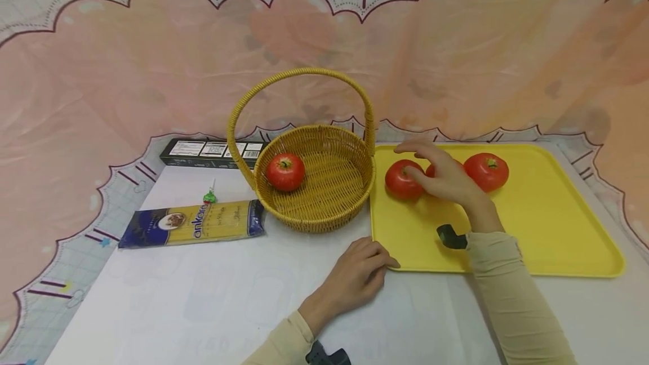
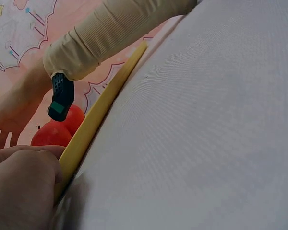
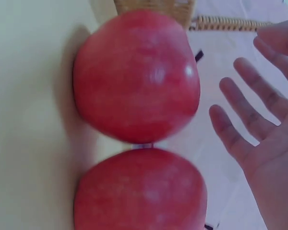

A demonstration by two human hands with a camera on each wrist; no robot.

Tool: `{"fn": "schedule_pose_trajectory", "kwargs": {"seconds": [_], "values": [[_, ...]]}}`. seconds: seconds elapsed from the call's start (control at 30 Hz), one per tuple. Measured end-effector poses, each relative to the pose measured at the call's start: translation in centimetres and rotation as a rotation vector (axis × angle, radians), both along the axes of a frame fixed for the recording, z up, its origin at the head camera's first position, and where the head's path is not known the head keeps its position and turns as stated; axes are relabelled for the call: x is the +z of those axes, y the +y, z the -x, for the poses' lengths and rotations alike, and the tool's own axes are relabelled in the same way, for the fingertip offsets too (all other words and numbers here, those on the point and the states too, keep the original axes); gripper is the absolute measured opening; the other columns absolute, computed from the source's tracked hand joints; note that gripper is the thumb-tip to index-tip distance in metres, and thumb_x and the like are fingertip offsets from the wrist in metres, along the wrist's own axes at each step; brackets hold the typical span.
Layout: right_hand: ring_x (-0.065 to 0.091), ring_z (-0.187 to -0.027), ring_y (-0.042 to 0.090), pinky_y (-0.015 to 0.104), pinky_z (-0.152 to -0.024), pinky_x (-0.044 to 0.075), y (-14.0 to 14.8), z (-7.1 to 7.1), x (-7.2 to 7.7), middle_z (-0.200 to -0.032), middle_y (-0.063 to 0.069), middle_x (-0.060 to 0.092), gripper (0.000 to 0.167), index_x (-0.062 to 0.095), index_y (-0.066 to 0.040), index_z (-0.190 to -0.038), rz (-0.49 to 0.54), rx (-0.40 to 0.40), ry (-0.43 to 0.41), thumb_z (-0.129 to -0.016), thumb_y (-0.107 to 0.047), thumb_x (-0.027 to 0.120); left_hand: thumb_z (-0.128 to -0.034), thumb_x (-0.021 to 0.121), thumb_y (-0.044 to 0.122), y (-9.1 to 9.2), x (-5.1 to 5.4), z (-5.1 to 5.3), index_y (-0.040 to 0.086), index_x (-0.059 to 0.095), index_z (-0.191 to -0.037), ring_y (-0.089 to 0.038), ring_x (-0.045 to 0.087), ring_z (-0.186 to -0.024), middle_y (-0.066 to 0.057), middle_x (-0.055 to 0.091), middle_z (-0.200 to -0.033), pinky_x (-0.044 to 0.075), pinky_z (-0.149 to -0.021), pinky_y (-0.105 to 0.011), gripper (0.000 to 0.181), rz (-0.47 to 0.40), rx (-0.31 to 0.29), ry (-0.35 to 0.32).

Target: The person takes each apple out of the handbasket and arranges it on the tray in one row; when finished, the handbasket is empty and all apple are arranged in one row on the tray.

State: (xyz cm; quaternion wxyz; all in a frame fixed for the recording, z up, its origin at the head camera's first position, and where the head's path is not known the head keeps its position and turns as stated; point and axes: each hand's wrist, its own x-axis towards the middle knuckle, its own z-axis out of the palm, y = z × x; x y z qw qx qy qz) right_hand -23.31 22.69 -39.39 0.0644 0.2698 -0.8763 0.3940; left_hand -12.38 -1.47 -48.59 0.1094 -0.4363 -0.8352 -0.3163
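My left hand (image 1: 355, 272) holds the near left corner of the yellow tray (image 1: 558, 230), its fingers bent over the rim. In the left wrist view, that hand (image 2: 21, 187) lies against the tray's edge. Over the tray's left part hovers my right hand (image 1: 446, 176), fingers spread and nothing in them. Beneath and around it are three red apples: a left apple (image 1: 403, 179), a middle apple (image 1: 431, 170) partly hidden by the hand, and a right apple (image 1: 487, 172). The right wrist view shows the fingers (image 3: 261, 96) apart from the nearest apple (image 3: 137, 76).
Left of the tray stands a yellow wicker basket (image 1: 334, 216) with a tall handle and one red apple (image 1: 285, 172) inside. Further left lie a pasta packet (image 1: 203, 223), a green-wrapped lollipop (image 1: 209, 196) and a black box (image 1: 203, 154). A patterned cloth (image 1: 177, 72) hangs behind.
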Motion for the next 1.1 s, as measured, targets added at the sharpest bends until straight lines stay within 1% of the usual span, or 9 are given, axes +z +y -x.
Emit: {"fn": "schedule_pose_trajectory", "kwargs": {"seconds": [0.1,0.17,0.3,0.4,0.57,0.67,0.83,1.03,1.1], "values": [[0.045,-0.127,0.022,0.052,-0.105,0.04,-0.8,0.1,-0.1,-0.131,0.0,0.053,0.04,0.055,-0.019,-0.126,-0.004,0.019,0.026,-0.088,-0.013,0.065,-0.0911,0.051,0.009,0.0,0.0,0.0,0.024,0.069,-0.102,-0.005,0.052,-0.099,0.012,0.059,-0.093,0.034,-0.108,-0.024,0.025,0.008,0.005,0.003],[0.047,-0.124,0.021,0.05,-0.103,0.042,-1.3,0.2,-0.3,-0.128,0.0,0.055,0.038,0.056,-0.017,-0.124,-0.002,0.049,0.056,-0.088,-0.011,0.065,-0.0911,0.051,0.01,0.0,0.0,0.0,0.024,0.069,-0.101,-0.004,0.052,-0.098,0.012,0.059,-0.093,0.034,-0.108,-0.024,0.025,0.011,0.008,0.005],[0.052,-0.115,0.016,0.043,-0.099,0.045,-2.4,0.6,-0.7,-0.124,0.001,0.057,0.033,0.059,-0.014,-0.12,0.003,0.12,0.108,-0.089,-0.006,0.062,-0.0915,0.051,0.01,0.0,-0.1,0.0,0.024,0.069,-0.101,-0.004,0.051,-0.097,0.012,0.059,-0.093,0.035,-0.107,-0.024,0.025,0.014,0.008,0.002],[0.053,-0.109,0.014,0.037,-0.095,0.048,-3.1,0.7,-1.0,-0.124,0.002,0.058,0.03,0.059,-0.012,-0.12,-0.007,0.157,0.118,-0.09,-0.006,0.06,-0.0913,0.051,0.01,0.0,-0.2,0.0,0.024,0.069,-0.101,-0.003,0.051,-0.097,0.012,0.059,-0.093,0.035,-0.107,-0.024,0.024,0.017,0.006,-0.001],[0.052,-0.115,0.015,0.036,-0.099,0.046,-4.1,0.5,-0.9,-0.125,0.001,0.057,0.029,0.06,-0.012,-0.12,-0.036,0.196,0.12,-0.092,-0.009,0.058,-0.0903,0.052,0.01,0.0,-0.3,0.0,0.024,0.069,-0.101,-0.004,0.051,-0.097,0.012,0.059,-0.093,0.036,-0.106,-0.024,0.024,0.018,0.008,0.01],[0.051,-0.119,0.017,0.039,-0.102,0.044,-4.7,0.6,-0.6,-0.123,0.001,0.058,0.028,0.06,-0.012,-0.118,-0.07,0.217,0.148,-0.091,-0.009,0.058,-0.0905,0.052,0.01,0.0,-0.2,0.0,0.024,0.069,-0.101,-0.004,0.051,-0.097,0.012,0.058,-0.093,0.036,-0.106,-0.024,0.024,0.017,0.007,0.015],[0.053,-0.116,0.017,0.038,-0.098,0.047,-5.8,0.9,0.0,-0.121,0.001,0.059,0.027,0.061,-0.015,-0.116,-0.133,0.245,0.194,-0.09,-0.008,0.059,-0.091,0.052,0.011,-0.1,-0.1,0.0,0.024,0.069,-0.101,-0.004,0.051,-0.098,0.012,0.059,-0.092,0.036,-0.106,-0.024,0.023,0.019,0.005,0.021],[0.052,-0.117,0.017,0.039,-0.101,0.046,-6.6,1.4,0.1,-0.121,0.0,0.058,0.029,0.061,-0.015,-0.117,-0.157,0.268,0.164,-0.09,-0.007,0.059,-0.0909,0.052,0.01,-0.1,0.0,0.0,0.023,0.069,-0.101,-0.005,0.052,-0.098,0.012,0.059,-0.093,0.036,-0.106,-0.024,0.024,0.017,0.004,0.027],[0.053,-0.114,0.018,0.039,-0.099,0.047,-6.9,1.5,0.0,-0.121,0.0,0.057,0.028,0.061,-0.015,-0.117,-0.168,0.274,0.157,-0.09,-0.007,0.059,-0.0907,0.052,0.01,-0.1,0.0,0.0,0.023,0.069,-0.101,-0.005,0.052,-0.098,0.012,0.059,-0.093,0.035,-0.107,-0.024,0.024,0.02,0.005,0.028]]}}
